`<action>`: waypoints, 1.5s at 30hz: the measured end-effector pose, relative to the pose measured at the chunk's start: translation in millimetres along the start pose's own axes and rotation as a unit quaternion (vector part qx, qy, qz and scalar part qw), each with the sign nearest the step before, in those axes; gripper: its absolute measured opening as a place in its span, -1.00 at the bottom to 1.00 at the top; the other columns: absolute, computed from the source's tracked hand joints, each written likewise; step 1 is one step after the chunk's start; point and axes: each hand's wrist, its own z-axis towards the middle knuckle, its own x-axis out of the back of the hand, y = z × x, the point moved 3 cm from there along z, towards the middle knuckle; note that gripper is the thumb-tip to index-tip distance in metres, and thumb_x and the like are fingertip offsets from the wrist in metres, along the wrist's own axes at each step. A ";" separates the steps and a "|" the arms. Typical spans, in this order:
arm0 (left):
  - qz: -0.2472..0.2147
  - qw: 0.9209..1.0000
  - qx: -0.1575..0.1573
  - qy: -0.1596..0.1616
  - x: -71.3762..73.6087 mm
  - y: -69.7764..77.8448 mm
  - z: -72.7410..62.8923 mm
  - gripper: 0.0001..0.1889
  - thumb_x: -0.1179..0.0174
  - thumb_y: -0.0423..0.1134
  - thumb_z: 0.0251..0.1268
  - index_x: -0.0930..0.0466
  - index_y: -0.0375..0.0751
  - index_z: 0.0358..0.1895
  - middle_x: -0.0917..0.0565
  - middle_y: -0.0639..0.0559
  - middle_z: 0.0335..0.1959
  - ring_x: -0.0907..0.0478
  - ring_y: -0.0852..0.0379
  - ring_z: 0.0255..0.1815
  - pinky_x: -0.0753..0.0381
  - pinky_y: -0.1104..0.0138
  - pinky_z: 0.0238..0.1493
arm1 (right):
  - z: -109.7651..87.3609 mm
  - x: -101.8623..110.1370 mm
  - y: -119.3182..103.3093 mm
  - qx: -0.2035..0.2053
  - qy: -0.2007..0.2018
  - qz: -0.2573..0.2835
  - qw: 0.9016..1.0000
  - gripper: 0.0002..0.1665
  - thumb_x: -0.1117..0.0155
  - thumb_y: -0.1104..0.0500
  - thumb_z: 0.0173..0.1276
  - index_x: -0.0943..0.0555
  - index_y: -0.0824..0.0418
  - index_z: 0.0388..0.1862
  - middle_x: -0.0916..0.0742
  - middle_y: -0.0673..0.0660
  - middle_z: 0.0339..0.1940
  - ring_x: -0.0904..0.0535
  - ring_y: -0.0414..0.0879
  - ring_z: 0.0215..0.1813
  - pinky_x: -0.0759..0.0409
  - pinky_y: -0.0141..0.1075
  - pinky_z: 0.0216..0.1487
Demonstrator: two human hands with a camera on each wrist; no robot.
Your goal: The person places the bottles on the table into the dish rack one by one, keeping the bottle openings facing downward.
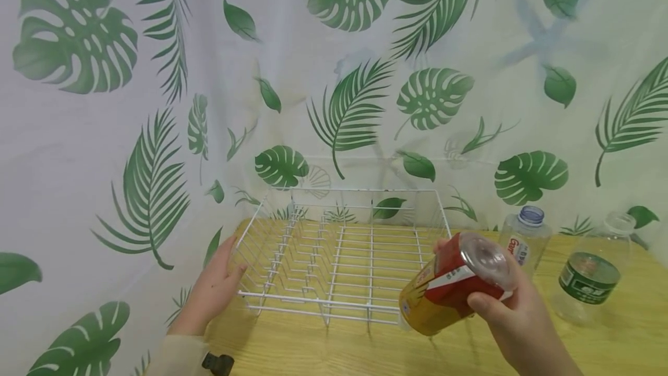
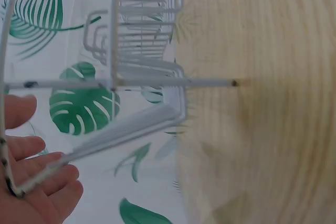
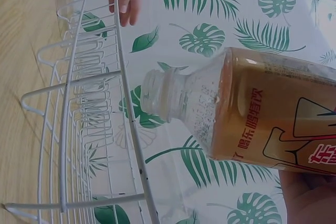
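My right hand [image 1: 514, 300] grips a plastic bottle [image 1: 454, 283] with a red and yellow label. It is tilted upside down, its round clear base facing up and toward me. In the right wrist view its clear, uncapped neck [image 3: 163, 95] points at the rim of a white wire dish rack [image 1: 370, 306]. The bottle overlaps the rack's front right corner in the head view. At the rack's left end, my left hand [image 1: 216, 286] rests against the wires, fingers extended. The left wrist view shows those fingers [image 2: 60, 179] loosely spread behind the wire frame.
Two clear bottles stand on the wooden table [image 1: 292, 347] to the right: one with a purple neck ring [image 1: 524, 239], one with a green label [image 1: 592, 277]. A leaf-patterned sheet [image 1: 292, 28] hangs behind and to the left. A small black object [image 1: 219, 363] is by my left sleeve.
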 end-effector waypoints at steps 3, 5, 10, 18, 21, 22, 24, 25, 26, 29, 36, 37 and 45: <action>-0.064 0.997 0.024 -0.025 -0.2 -12.2 -0.5 -0.33 0.20 -0.26 0.65 0.26 -0.24 0.65 0.07 -0.30 0.63 0.13 -0.29 0.61 0.07 -0.22 0.51 | -0.7 3.6 1.5 -0.004 0.006 -0.006 1.000 -0.33 -0.12 0.26 0.56 -0.18 0.23 0.57 -0.49 0.23 0.46 -0.45 0.02 0.39 -0.58 -0.20 0.23; -0.113 0.992 0.029 -0.038 -0.6 -17.3 0.4 -0.35 0.28 -0.32 0.64 0.28 -0.22 0.66 0.07 -0.28 0.64 0.13 -0.27 0.61 0.11 -0.19 0.52 | -0.9 6.3 2.6 -0.007 0.015 -0.008 1.000 -0.33 -0.13 0.25 0.56 -0.19 0.21 0.57 -0.50 0.21 0.46 -0.46 0.01 0.37 -0.58 -0.21 0.22; -0.204 0.976 0.039 -0.058 -0.2 -22.6 0.9 -0.36 0.34 -0.33 0.65 0.32 -0.16 0.66 -0.04 -0.29 0.61 0.08 -0.25 0.61 0.20 -0.17 0.54 | -1.2 8.9 4.1 -0.023 0.040 -0.012 0.999 -0.32 -0.18 0.21 0.54 -0.21 0.16 0.56 -0.51 0.18 0.44 -0.47 -0.01 0.35 -0.60 -0.22 0.21; -0.314 0.945 0.049 -0.080 -6.4 -27.7 0.3 -0.28 0.35 -0.49 0.52 0.37 -0.22 0.65 0.01 -0.34 0.61 0.05 -0.18 0.61 0.10 -0.01 0.56 | 3.8 13.6 2.2 0.030 0.022 0.028 0.999 -0.32 -0.13 0.24 0.55 -0.18 0.31 0.55 -0.50 0.27 0.44 -0.44 0.03 0.39 -0.51 -0.25 0.30; -0.338 0.936 0.054 -0.081 -8.4 -26.9 1.6 -0.21 0.35 -0.56 0.39 0.38 -0.23 0.65 0.05 -0.32 0.62 0.08 -0.15 0.62 0.05 0.05 0.56 | 10.7 13.4 -2.6 0.039 0.025 0.037 0.998 -0.32 -0.10 0.23 0.55 -0.17 0.32 0.56 -0.50 0.30 0.44 -0.43 0.06 0.38 -0.50 -0.25 0.32; -0.346 0.933 0.054 -0.079 -9.1 -26.9 1.9 -0.19 0.35 -0.58 0.35 0.38 -0.24 0.64 0.06 -0.32 0.62 0.08 -0.14 0.62 0.03 0.09 0.55 | 14.1 12.5 -5.1 0.035 0.028 0.039 0.998 -0.32 -0.10 0.23 0.54 -0.17 0.31 0.56 -0.50 0.29 0.43 -0.43 0.06 0.38 -0.49 -0.25 0.32; -0.357 0.929 0.054 -0.077 -10.3 -27.8 1.8 -0.17 0.35 -0.61 0.29 0.39 -0.26 0.64 0.07 -0.32 0.63 0.09 -0.11 0.62 0.00 0.14 0.54 | 21.9 9.4 -9.8 0.016 0.036 0.030 0.999 -0.32 -0.09 0.23 0.54 -0.18 0.26 0.57 -0.49 0.27 0.44 -0.41 0.06 0.40 -0.47 -0.26 0.34; -0.363 0.927 0.053 -0.076 -10.6 -28.2 1.6 -0.15 0.35 -0.62 0.27 0.40 -0.27 0.64 0.08 -0.32 0.63 0.10 -0.11 0.62 -0.01 0.16 0.53 | 26.3 7.6 -11.4 0.007 0.040 0.023 0.999 -0.33 -0.09 0.22 0.55 -0.19 0.25 0.57 -0.50 0.27 0.44 -0.40 0.07 0.41 -0.47 -0.26 0.34; -0.367 0.926 0.052 -0.076 -10.9 -28.7 1.2 -0.15 0.36 -0.63 0.26 0.41 -0.28 0.63 0.09 -0.32 0.63 0.11 -0.10 0.62 -0.01 0.17 0.53 | 31.1 6.1 -12.7 0.002 0.041 0.018 0.999 -0.32 -0.09 0.21 0.55 -0.18 0.24 0.57 -0.49 0.28 0.44 -0.40 0.08 0.42 -0.47 -0.26 0.34; -0.371 0.925 0.049 -0.074 -11.4 -29.8 0.6 -0.14 0.36 -0.64 0.24 0.42 -0.28 0.63 0.10 -0.32 0.63 0.12 -0.11 0.62 0.01 0.17 0.53 | 44.8 1.7 -14.9 0.003 0.039 0.001 0.999 -0.32 -0.09 0.18 0.55 -0.17 0.26 0.57 -0.49 0.32 0.43 -0.40 0.13 0.43 -0.47 -0.23 0.35; -0.369 0.925 0.054 -0.077 -13.3 -26.7 -2.3 -0.15 0.34 -0.62 0.27 0.38 -0.25 0.64 0.08 -0.31 0.63 0.12 -0.15 0.62 0.06 0.11 0.56 | 65.7 -8.5 -24.6 0.016 0.028 -0.007 0.999 -0.36 -0.04 0.23 0.56 -0.18 0.23 0.55 -0.47 0.29 0.42 -0.40 0.11 0.39 -0.47 -0.26 0.34; -0.368 0.925 0.055 -0.078 -13.5 -26.3 -3.2 -0.15 0.34 -0.62 0.28 0.38 -0.25 0.64 0.09 -0.32 0.63 0.12 -0.15 0.62 0.06 0.11 0.56 | 68.4 -10.7 -26.7 0.014 0.024 -0.010 1.000 -0.36 -0.03 0.24 0.56 -0.18 0.22 0.55 -0.47 0.30 0.42 -0.39 0.12 0.39 -0.48 -0.26 0.34; -0.364 0.926 0.060 -0.077 -11.7 -28.0 -2.9 -0.17 0.36 -0.60 0.29 0.39 -0.26 0.64 0.09 -0.31 0.63 0.12 -0.15 0.62 0.07 0.09 0.56 | 96.9 -26.3 -42.4 0.022 0.021 -0.021 0.999 -0.35 -0.09 0.21 0.53 -0.17 0.16 0.53 -0.40 0.30 0.42 -0.32 0.15 0.41 -0.47 -0.27 0.34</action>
